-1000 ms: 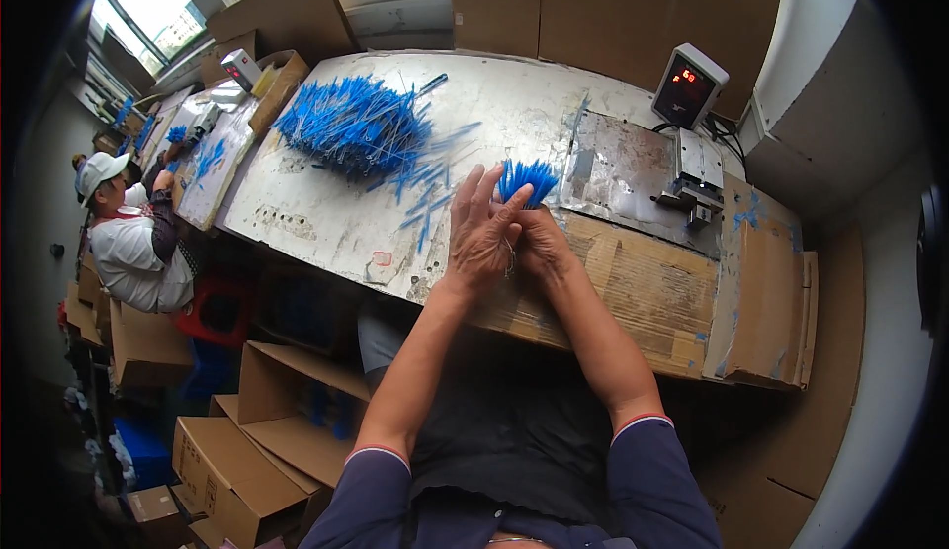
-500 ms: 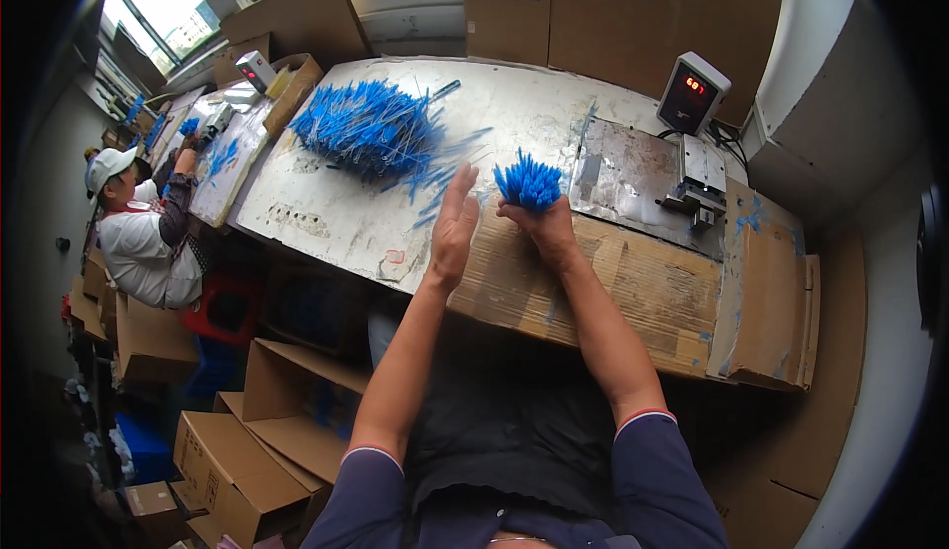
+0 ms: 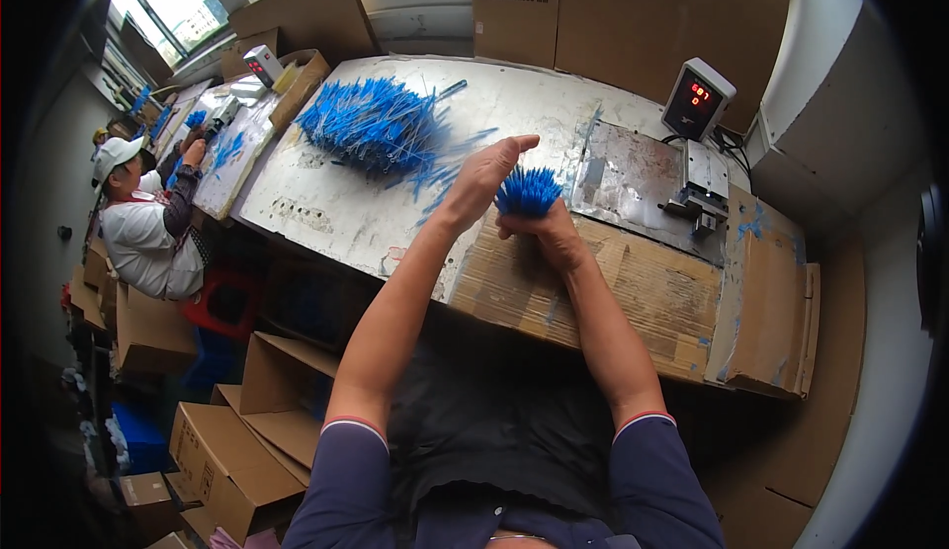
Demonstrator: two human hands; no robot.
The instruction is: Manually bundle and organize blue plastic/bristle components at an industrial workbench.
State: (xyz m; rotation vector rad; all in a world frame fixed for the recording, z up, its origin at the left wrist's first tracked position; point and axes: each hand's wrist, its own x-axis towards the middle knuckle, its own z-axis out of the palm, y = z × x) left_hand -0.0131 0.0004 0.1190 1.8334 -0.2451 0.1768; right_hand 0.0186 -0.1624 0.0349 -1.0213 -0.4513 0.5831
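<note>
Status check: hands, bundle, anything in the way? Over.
Right grip closed around blue bundle. Left grip open beside it, contact unclear. Blue pile farther left on white table, apart from bundle.

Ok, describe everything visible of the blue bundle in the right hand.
The bundle is a dense cluster of many thin, bright blue strands that look like plastic, their tips forming a brush-like tuft at the top. It is held tips up, gripped by the right hand, which hides its lower part. The open left hand is close on its left; whether they touch is unclear. It appears near the brown cardboard's far edge.
</note>
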